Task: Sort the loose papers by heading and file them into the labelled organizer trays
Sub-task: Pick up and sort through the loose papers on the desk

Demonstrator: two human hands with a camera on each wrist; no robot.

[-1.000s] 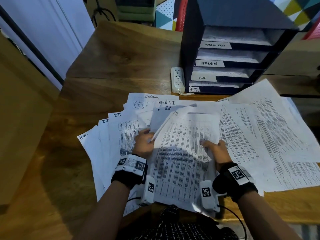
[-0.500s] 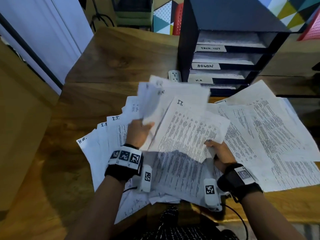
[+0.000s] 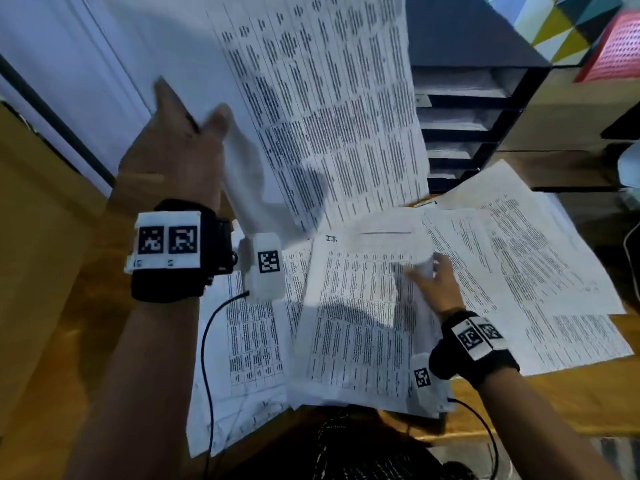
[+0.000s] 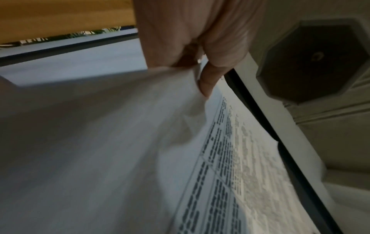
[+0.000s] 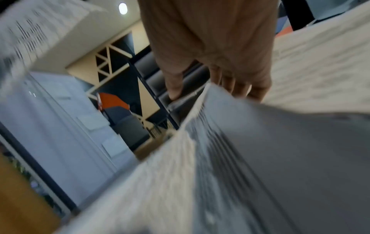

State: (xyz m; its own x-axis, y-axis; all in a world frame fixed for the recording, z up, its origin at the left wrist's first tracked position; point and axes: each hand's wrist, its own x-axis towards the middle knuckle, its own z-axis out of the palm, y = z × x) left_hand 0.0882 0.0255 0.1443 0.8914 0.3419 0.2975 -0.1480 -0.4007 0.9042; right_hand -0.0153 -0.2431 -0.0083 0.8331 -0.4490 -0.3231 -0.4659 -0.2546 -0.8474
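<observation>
A wooden desk (image 3: pixel 571 403) fills the lower part of the head view, with a pale wall and a dark vertical strip in the upper left of the frame and coloured triangle panels in the upper right corner. A black organizer (image 3: pixel 478 109) stands at the upper right, its stacked trays holding white sheets; the labels are too blurred to read. Loose papers (image 3: pixel 519 271) printed with dense tables lie fanned across the desk from the lower centre to the right edge. The left hand (image 3: pixel 173 140) is raised at the left centre of the frame, its thumb and fingers pinching the edge of a lifted sheet (image 3: pixel 329 109) that hangs tall across the upper centre and covers part of the organizer; the left wrist view shows the fingers (image 4: pixel 206 82) curled onto the paper where it crumples. The right hand (image 3: pixel 436 282) sits lower, right of centre, on a sheet headed "I.T." (image 3: pixel 353 323) that lies on top of the pile. Its fingers are bent over the sheet's raised right edge, and the right wrist view shows the thumb (image 5: pixel 174 88) on 1 side of that edge and the other fingers on the other, gripping it.
</observation>
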